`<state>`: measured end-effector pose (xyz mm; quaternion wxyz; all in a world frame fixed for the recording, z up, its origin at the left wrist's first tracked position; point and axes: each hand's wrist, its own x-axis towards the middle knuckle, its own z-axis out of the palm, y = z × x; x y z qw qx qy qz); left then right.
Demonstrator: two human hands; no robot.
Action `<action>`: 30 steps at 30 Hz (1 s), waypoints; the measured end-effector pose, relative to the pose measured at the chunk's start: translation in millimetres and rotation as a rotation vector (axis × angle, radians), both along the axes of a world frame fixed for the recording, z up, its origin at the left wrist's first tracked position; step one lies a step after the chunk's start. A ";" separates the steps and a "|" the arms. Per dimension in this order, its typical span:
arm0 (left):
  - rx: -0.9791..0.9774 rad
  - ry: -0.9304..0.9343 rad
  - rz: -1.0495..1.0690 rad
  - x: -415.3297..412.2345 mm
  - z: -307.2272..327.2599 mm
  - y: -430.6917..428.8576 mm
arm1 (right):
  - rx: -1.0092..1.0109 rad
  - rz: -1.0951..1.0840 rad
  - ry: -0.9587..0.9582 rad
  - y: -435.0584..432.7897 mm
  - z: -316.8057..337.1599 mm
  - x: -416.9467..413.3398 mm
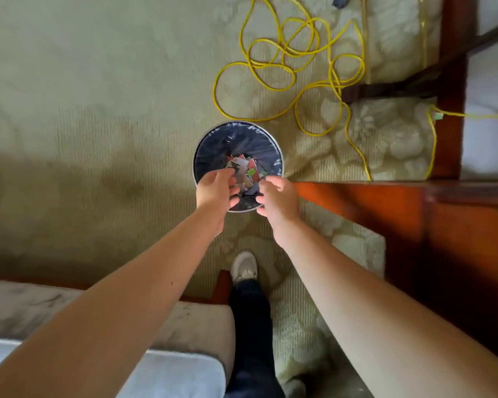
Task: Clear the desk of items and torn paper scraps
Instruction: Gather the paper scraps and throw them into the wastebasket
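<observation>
Coloured torn paper scraps point(243, 165) lie in a round, black-lined metal bin point(213, 149) as the left hand point(217, 191) and right hand point(279, 198) hover above, fingers loosely released.

2 arms reach over a round bin point(213, 145) lined with a dark bag, standing on patterned carpet point(98, 110). The left hand point(217, 191) and right hand point(281, 198) hang above its near rim, fingers loosely curled, gripping nothing I can see. Coloured paper scraps point(243, 168) lie inside. A yellow cable point(273, 67) sprawls beyond, and a wooden desk point(385, 202) stands just right.
</observation>
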<state>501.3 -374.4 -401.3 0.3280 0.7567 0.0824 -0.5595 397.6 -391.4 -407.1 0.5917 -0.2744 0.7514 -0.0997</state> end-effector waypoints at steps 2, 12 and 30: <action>-0.033 0.009 -0.051 -9.8 35.7 3.3 | -0.150 0.046 0.052 13.2 38.9 -9.2; -0.276 0.079 -0.344 -73.4 244.4 36.5 | -0.479 -0.140 -0.007 66.6 237.6 -70.4; -0.646 0.156 -0.885 -295.4 462.4 197.3 | -0.764 -0.569 0.089 276.7 454.8 -289.6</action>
